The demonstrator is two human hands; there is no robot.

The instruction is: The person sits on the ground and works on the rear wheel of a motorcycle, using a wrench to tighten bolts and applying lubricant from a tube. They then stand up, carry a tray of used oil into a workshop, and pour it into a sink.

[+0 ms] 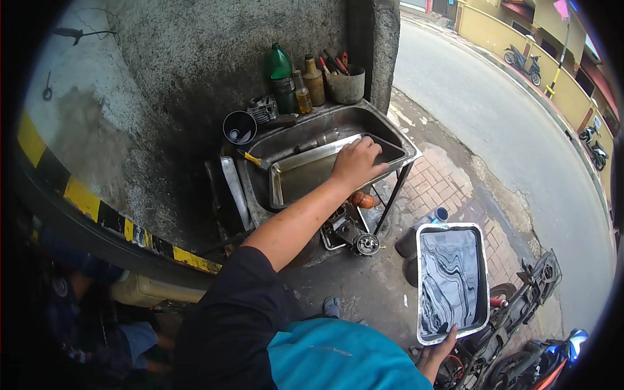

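Observation:
My left hand [357, 160] reaches across to a shallow metal tray [305, 159] lying tilted in a grimy metal sink [250, 188]. Its fingers are curled over the tray's right end, and the hand hides that part of the rim. Out to my right, my right hand [439, 351] holds a rectangular pan [484, 286] by its near edge, thumb over the rim. Dark, oily liquid with pale swirls covers the pan's bottom. A yellow-handled brush [252, 158] rests on the sink's left edge.
Behind the sink stand a green bottle [280, 65], brown bottles [314, 81] and a tub of tools [346, 86]. A black funnel-like container [240, 127] is at the left. Greasy engine parts [351, 234] lie below. Motorcycles [520, 305] stand at lower right, beside the road.

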